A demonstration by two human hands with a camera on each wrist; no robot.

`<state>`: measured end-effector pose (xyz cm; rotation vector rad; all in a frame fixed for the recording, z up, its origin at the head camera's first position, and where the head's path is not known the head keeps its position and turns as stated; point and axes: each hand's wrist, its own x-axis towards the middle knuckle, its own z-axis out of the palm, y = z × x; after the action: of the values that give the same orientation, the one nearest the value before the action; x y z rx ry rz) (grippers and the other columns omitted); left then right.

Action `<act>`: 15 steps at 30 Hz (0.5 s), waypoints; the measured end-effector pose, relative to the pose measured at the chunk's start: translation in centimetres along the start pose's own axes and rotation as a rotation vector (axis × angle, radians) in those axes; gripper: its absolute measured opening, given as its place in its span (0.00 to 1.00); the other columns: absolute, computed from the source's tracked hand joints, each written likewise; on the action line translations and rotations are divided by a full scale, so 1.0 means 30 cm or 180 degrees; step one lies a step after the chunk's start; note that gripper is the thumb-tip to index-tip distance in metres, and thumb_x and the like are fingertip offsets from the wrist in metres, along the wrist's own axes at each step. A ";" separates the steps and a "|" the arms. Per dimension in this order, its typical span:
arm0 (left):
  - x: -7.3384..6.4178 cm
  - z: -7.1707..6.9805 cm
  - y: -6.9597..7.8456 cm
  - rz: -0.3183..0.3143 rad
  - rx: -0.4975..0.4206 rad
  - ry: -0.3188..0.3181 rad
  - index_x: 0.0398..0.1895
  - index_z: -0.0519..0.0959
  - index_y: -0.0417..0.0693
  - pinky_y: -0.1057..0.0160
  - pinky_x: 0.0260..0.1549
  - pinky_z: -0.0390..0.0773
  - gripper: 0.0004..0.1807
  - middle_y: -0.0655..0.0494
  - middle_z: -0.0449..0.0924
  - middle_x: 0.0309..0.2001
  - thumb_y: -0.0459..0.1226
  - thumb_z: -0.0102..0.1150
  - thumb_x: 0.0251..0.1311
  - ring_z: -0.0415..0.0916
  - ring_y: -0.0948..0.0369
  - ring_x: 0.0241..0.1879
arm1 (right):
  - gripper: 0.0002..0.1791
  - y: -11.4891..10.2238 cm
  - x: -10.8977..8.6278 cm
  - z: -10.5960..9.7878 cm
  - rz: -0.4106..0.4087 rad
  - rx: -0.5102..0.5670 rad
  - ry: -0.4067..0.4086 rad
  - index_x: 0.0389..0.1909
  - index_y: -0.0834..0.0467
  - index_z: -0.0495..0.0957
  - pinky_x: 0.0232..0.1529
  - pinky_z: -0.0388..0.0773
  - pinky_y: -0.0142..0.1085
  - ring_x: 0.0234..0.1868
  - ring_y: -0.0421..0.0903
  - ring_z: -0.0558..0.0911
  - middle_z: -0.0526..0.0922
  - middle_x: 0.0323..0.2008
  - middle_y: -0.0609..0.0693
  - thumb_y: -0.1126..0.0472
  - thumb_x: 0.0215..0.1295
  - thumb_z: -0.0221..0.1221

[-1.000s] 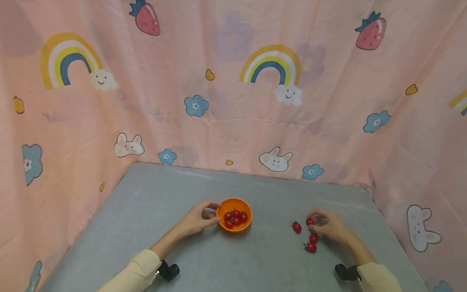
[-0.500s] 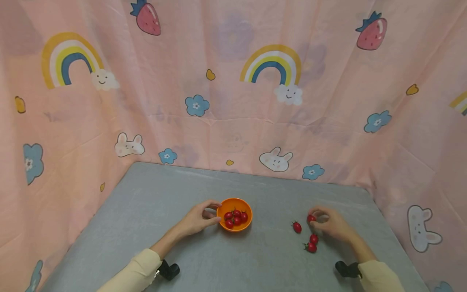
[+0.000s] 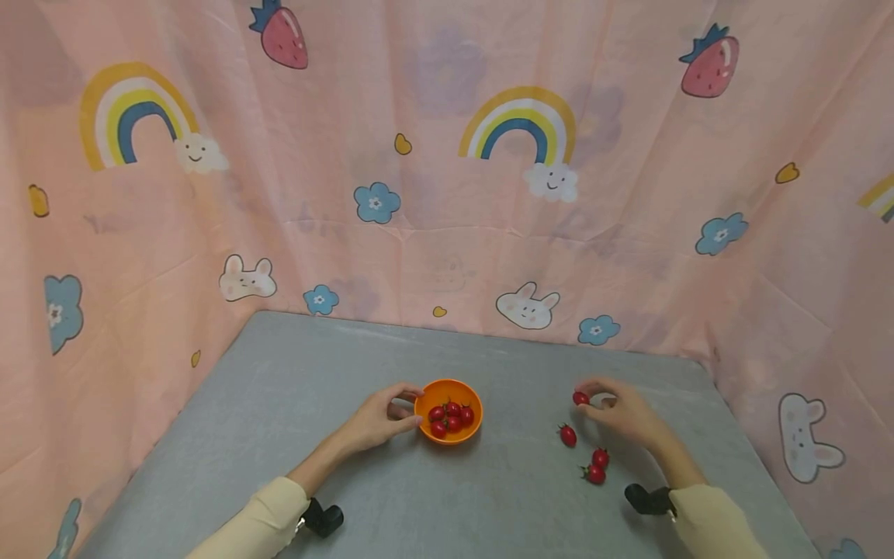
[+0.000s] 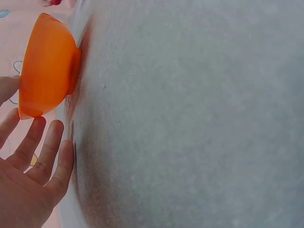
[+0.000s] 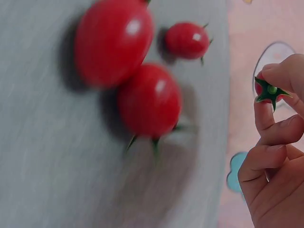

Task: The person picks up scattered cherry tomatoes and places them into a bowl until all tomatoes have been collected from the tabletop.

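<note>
In the head view my left hand (image 3: 380,419) rests its fingertips against the left side of an orange bowl (image 3: 448,442). Several cherry tomatoes (image 3: 453,424) lie inside that bowl. The left wrist view shows the fingers extended and spread, touching the bowl (image 4: 47,66) near its rim. On the right, a cherry tomato (image 3: 580,398) is pinched between thumb and fingers of my right hand (image 3: 625,411), above the table. Its green calyx (image 5: 272,89) faces the right wrist camera. Below that hand lie a single cherry tomato (image 3: 568,435) and two touching ones, an upper (image 3: 600,457) and a lower (image 3: 594,474).
The grey table (image 3: 489,497) carries the bowl and the loose tomatoes. A pink printed curtain (image 3: 433,256) hangs behind and along both sides. Each wrist wears a black camera mount, the left one (image 3: 323,518) and the right one (image 3: 648,499).
My right hand has lifted one cherry tomato from beside the others and carried it leftward and farther back. The left hand and the bowl have stayed put.
</note>
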<state>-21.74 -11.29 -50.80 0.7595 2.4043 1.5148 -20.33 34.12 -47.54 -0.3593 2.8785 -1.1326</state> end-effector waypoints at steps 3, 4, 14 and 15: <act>-0.001 -0.001 -0.001 -0.0006 -0.0001 0.0003 0.62 0.76 0.45 0.59 0.47 0.82 0.23 0.47 0.79 0.57 0.38 0.68 0.66 0.83 0.58 0.43 | 0.17 -0.032 0.017 0.013 -0.0038 -0.0017 0.0023 0.54 0.61 0.81 0.53 0.78 0.52 0.52 0.56 0.79 0.84 0.48 0.52 0.63 0.66 0.68; -0.001 -0.001 0.000 -0.0009 -0.0007 0.0009 0.62 0.76 0.45 0.59 0.46 0.82 0.23 0.48 0.79 0.56 0.38 0.68 0.66 0.83 0.58 0.43 | 0.17 -0.042 0.023 0.017 -0.0067 0.0008 0.0016 0.54 0.61 0.81 0.52 0.78 0.50 0.51 0.56 0.79 0.84 0.48 0.52 0.64 0.66 0.68; -0.001 0.002 0.003 -0.0044 0.0018 0.0016 0.62 0.76 0.45 0.58 0.46 0.82 0.22 0.48 0.79 0.57 0.37 0.67 0.67 0.83 0.58 0.43 | 0.16 -0.146 0.095 0.078 -0.0293 0.0337 -0.0063 0.52 0.62 0.81 0.22 0.69 0.33 0.21 0.44 0.70 0.83 0.45 0.55 0.67 0.64 0.69; -0.001 0.002 0.003 -0.0041 0.0007 0.0014 0.62 0.76 0.45 0.58 0.46 0.82 0.22 0.48 0.79 0.57 0.37 0.67 0.67 0.83 0.58 0.44 | 0.16 -0.156 0.101 0.085 -0.0302 0.0364 -0.0066 0.51 0.62 0.81 0.21 0.68 0.33 0.20 0.44 0.69 0.83 0.45 0.55 0.67 0.64 0.69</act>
<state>-21.66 -11.24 -50.75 0.7404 2.4095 1.5108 -22.04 28.41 -46.08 -0.5043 2.7901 -1.2930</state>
